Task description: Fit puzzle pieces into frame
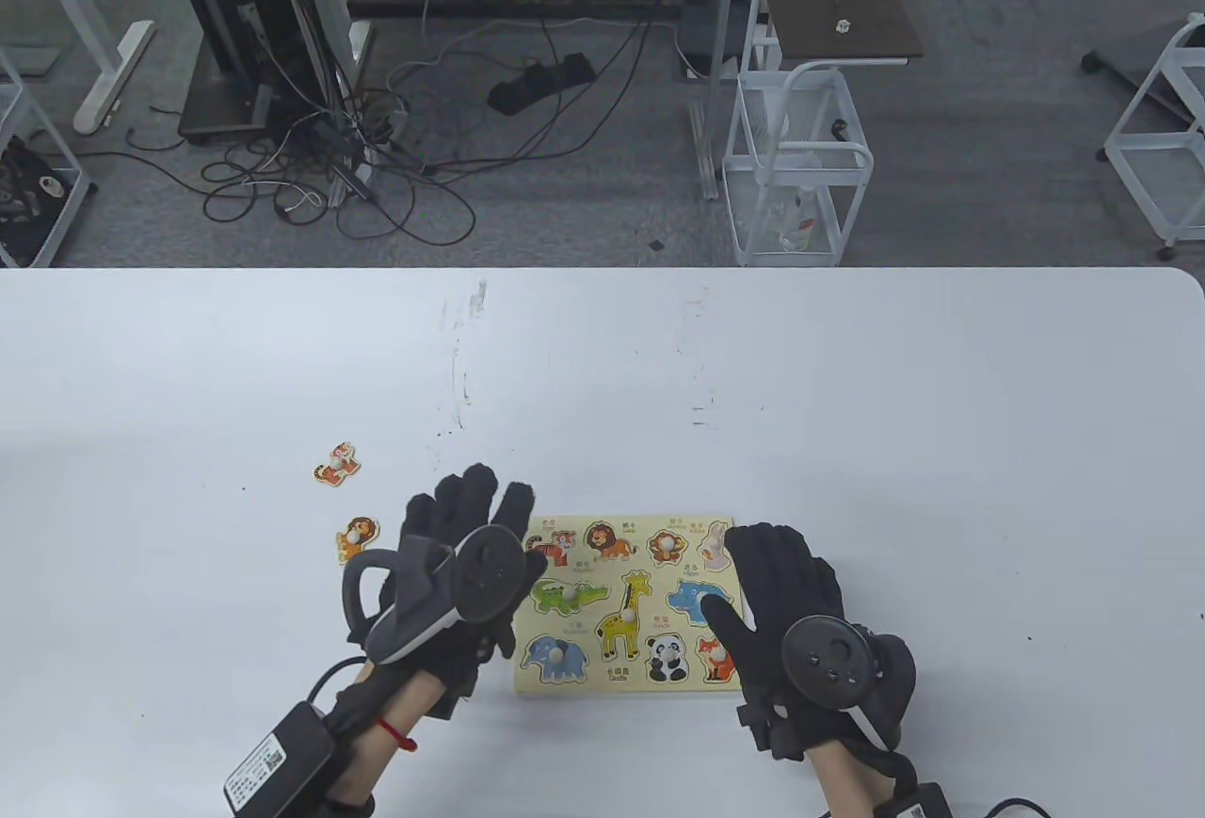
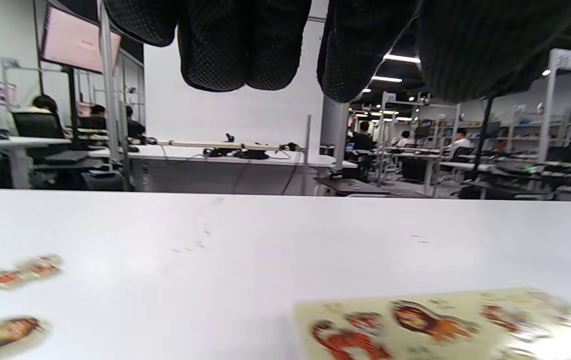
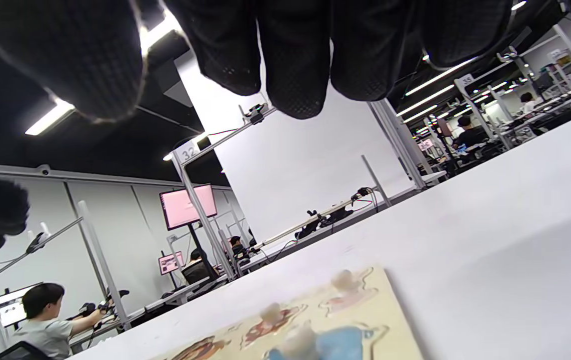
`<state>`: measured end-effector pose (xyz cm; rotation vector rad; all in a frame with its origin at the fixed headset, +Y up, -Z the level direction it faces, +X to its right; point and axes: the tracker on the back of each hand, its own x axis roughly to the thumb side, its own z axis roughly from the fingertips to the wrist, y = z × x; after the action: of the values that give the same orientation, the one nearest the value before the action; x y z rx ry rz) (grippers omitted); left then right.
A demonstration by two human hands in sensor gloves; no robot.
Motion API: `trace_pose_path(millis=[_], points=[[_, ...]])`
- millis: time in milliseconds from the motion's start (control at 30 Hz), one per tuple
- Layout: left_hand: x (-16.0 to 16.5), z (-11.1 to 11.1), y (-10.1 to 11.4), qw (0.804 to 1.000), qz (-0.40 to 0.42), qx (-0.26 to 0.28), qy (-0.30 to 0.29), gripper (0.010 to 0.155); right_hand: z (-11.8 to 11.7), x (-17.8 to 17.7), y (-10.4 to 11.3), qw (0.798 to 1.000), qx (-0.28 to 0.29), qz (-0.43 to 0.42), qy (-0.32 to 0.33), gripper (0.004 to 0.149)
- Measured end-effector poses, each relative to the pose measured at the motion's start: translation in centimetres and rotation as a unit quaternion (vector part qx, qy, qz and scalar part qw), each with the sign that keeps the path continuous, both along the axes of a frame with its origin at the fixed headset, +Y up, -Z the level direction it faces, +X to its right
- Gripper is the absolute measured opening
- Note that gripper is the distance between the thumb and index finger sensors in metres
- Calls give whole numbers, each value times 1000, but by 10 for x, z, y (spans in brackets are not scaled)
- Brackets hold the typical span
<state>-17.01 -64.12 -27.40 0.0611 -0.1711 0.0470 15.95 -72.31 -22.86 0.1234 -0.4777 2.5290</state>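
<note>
- Both hands open, empty — left hand (image 1: 452, 564) and right hand (image 1: 786, 606) flank the frame (image 1: 565, 681).
- 2 loose pieces: tiger (image 1: 336, 463), lion (image 1: 358, 537), left of it.

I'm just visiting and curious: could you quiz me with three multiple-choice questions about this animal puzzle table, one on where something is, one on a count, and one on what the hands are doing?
1. Where do the loose puzzle pieces lie relative to the puzzle board?
A. to its left
B. to its right
C. stacked on it

2. How many pieces lie off the board?
A. none
B. two
C. five

3. What is the left hand holding?
A. a piece
B. the board
C. nothing

Answers:
1 A, the tiger piece and lion piece lie on the table left of the board.
2 B, only those two show.
3 C, its fingers are spread with nothing between them; the right hand also holds nothing.
</note>
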Motion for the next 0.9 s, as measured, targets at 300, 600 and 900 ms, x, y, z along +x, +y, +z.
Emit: trace_pose_path(millis=[300,600,900], points=[[-67,-62,12,990,-90,-34,101,58,1,6,1,998,13,12,-53,69],[-104,-110,-22,971,-129,-98,178,56,0,10,1,997,10,11,-72,67],[-118,-141,-61,950,-163,-134,230,54,-1,9,1,998,4,22,-67,67]])
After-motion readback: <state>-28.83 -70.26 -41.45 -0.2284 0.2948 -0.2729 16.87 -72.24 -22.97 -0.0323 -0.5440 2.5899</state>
